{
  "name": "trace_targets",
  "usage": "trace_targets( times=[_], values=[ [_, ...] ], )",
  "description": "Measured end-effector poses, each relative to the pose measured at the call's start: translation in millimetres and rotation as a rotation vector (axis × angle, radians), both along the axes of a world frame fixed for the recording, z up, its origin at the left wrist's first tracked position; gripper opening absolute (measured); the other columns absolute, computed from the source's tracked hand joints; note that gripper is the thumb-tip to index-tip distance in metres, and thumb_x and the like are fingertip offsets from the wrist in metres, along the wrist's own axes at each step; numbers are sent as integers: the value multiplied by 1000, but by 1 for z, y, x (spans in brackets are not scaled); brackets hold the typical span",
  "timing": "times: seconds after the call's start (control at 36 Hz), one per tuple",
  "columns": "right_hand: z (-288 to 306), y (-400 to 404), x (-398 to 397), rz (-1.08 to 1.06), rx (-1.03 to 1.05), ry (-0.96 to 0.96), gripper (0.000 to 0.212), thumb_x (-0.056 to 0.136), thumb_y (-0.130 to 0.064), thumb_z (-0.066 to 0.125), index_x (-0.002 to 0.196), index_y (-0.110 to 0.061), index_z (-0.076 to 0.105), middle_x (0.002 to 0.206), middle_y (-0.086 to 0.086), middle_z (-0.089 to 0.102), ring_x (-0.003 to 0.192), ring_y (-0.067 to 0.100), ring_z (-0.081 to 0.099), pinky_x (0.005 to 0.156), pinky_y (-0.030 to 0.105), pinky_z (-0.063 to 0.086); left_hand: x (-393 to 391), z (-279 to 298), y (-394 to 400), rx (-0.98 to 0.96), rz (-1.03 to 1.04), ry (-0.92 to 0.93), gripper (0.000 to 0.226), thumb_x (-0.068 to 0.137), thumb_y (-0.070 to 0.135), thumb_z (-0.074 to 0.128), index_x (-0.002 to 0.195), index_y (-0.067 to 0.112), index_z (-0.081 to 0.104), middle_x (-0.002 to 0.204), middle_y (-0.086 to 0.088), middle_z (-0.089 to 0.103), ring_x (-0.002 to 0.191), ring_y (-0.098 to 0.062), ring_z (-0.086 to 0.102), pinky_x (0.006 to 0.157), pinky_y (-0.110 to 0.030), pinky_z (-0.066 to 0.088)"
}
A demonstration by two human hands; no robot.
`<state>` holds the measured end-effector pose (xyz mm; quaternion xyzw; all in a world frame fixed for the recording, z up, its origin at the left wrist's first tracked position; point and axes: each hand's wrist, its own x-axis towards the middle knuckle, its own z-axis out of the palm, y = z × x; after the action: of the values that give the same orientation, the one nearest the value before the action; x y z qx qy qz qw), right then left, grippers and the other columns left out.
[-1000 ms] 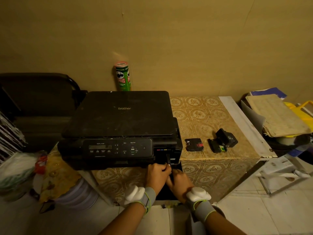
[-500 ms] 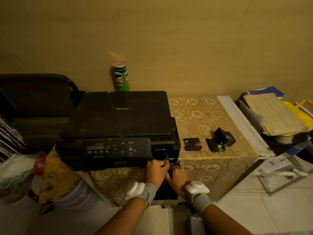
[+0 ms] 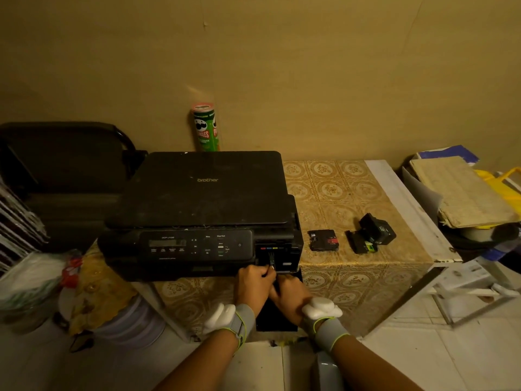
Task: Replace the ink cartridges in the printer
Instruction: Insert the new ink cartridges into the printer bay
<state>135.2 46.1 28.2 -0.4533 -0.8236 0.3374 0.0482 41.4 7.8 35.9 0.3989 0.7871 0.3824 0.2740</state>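
Grey wristbands (image 3: 244, 320) with white trackers ring both our wrists at the near edge of the scene. Our left hand (image 3: 253, 283) has its fingers (image 3: 267, 273) curled in at the open cartridge bay (image 3: 275, 256) on the front right corner of the printer (image 3: 200, 215), pinching a small dark part there; whether it is a cartridge or a latch we cannot tell. Our right hand (image 3: 290, 292) sits just beside it, touching the left, knuckles bent and fingers folded under; what they hold, if anything, is hidden from us. Below both hands the dark bay door (image 3: 277, 320) hangs down over the tabletop's front edge.

The black printer stands on the left half of a tabletop (image 3: 338, 193) covered in a gold patterned cloth, its lid closed and its control panel (image 3: 194, 245) facing us. A row of coloured marks runs across the top of the bay.

To the right of the printer, a black cartridge with a red label (image 3: 322, 239) lies flat on the cloth. Farther right, two more black cartridges (image 3: 369, 234) lie touching each other, one showing a green tab.

Behind the printer a green crisp tube (image 3: 205, 128) stands against the tan wall (image 3: 310, 66). A dark chair (image 3: 64, 165) sits at left, and a stack of worn papers (image 3: 462, 190) at far right.
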Motion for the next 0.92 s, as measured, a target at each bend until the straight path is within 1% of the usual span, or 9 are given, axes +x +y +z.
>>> trace_targets(
  times=[0.06,0.14,0.25,0.42,0.58,0.67,0.75,0.86,0.92],
  values=[
    [-1,-2,-2,-8,-4,19,31,95,-26,43,106,-1,57,112,23,63,102,36,59,79,36,44,-1,0,0,-4,-11,27,31,88,19,58,68,-3,68,71,-30,67,79,-37,67,61,-37,47],
    [-3,-3,-3,-32,-1,42,30,94,-26,44,103,-1,58,109,23,64,99,36,60,77,36,44,-1,0,0,-17,-15,47,31,87,20,58,68,-2,68,72,-29,67,79,-37,67,63,-39,48],
    [-8,-6,1,-39,1,30,31,94,-28,43,104,-3,58,109,21,64,98,36,60,74,35,44,-1,-4,-3,-21,-5,36,30,87,20,58,69,1,72,72,-25,70,77,-33,68,58,-29,42],
    [-3,-1,-6,1,-13,34,32,94,-28,43,107,-4,59,112,22,64,102,36,60,78,35,45,-6,-4,-3,2,29,9,32,88,20,58,65,0,69,67,-25,68,76,-35,67,56,-24,34],
    [-5,-4,-11,7,-7,21,33,95,-27,41,109,-2,57,113,23,63,103,37,59,80,36,44,-9,-8,-4,6,27,6,31,88,19,58,67,-1,68,69,-27,67,76,-36,66,57,-26,35],
    [-6,-5,-11,15,-7,27,32,95,-26,41,109,-1,57,112,23,63,102,36,60,80,36,45,-9,-9,-6,-9,28,-6,32,87,18,59,64,-2,68,64,-27,65,64,-28,63,57,-27,36],
    [-8,-5,-11,26,-14,12,33,95,-28,42,110,-2,57,113,23,62,102,36,60,81,36,45,-10,-8,-8,-15,32,-16,35,87,17,60,58,-3,64,56,-26,58,57,-13,49,56,-26,33],
    [-10,-6,-13,12,-22,7,34,95,-28,42,115,-4,55,117,22,60,105,36,58,82,35,44,-11,-8,-9,-4,13,-8,36,88,16,59,58,-4,63,61,-29,63,59,-14,51,57,-26,34],
    [-12,-6,-15,-20,-26,21,33,95,-27,42,115,-4,54,117,21,60,105,36,58,81,34,44,-11,-9,-8,3,2,-11,37,89,17,58,57,0,64,63,-28,65,60,-16,55,57,-28,38]
  ],
)
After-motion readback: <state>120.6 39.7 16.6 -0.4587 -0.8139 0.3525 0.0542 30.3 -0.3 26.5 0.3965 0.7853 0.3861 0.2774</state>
